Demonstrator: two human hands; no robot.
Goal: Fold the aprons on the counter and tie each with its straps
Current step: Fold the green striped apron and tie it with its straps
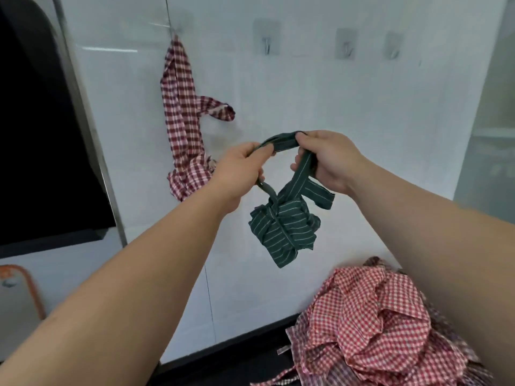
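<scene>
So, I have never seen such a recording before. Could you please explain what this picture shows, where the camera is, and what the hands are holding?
There is no machine here: these are a person's two bare hands. The single picture comes from a camera worn on the person's head, looking forward and down, so both forearms reach in from below. The left hand and the right hand each grip the strap loop of a dark green apron with thin white stripes. It is folded into a small tied bundle and hangs in the air. On the black counter, at lower right, lies a loose heap of red-and-white checked aprons. A dark red checked apron hangs on the white wall, beside bare metal hooks.
</scene>
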